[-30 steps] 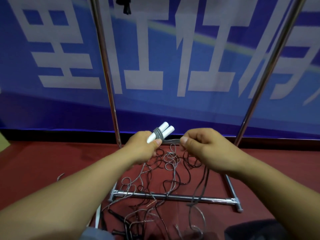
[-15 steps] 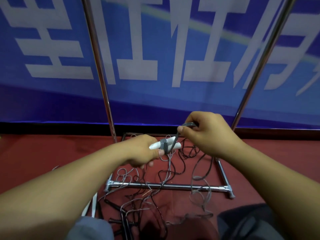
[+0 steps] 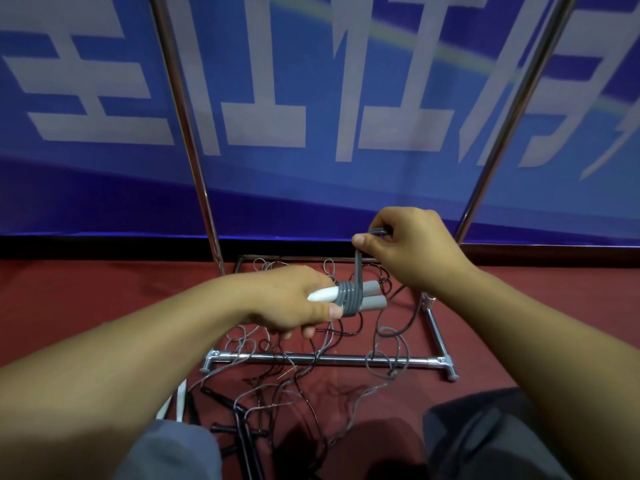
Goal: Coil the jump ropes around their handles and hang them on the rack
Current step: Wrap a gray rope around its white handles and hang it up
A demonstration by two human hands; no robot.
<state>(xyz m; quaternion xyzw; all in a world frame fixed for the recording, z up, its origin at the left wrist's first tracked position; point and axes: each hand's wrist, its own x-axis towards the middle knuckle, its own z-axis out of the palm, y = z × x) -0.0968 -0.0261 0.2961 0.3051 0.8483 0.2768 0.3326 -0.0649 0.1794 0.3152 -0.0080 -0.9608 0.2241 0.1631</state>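
Gripping paired white handles (image 3: 360, 296) in left hand (image 3: 294, 303), pinching taut grey rope (image 3: 358, 268) in right hand (image 3: 412, 247) above rack (image 3: 311, 359) base; hiding handle butts inside fist; cropping banner (image 3: 311, 98) lettering, proving unreadable.

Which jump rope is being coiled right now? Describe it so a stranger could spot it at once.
Look between the two uprights of the metal rack, above its floor frame. There the left hand holds a pair of white handles side by side. Unlike the loose ropes on the floor, it has grey cord wrapped round the handles, pulled up by the right hand.
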